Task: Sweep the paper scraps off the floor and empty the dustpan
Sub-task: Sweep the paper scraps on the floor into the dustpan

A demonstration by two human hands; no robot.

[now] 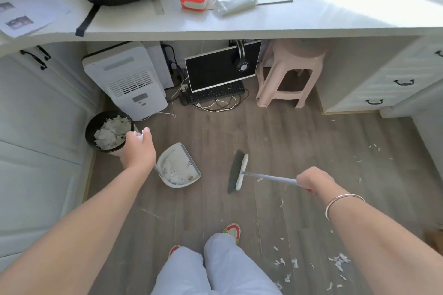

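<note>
The dustpan (178, 167), loaded with scraps, is being held by its handle in the closed left hand (138, 148), just beside the bin (108, 132); tipping is likely needed next, while the broom (237, 171) is being gripped by the right hand (311, 179)

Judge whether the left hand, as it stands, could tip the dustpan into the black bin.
Probably yes: the left hand grips the dustpan handle, the black bin stands open just beside it, and nothing lies between.
</note>
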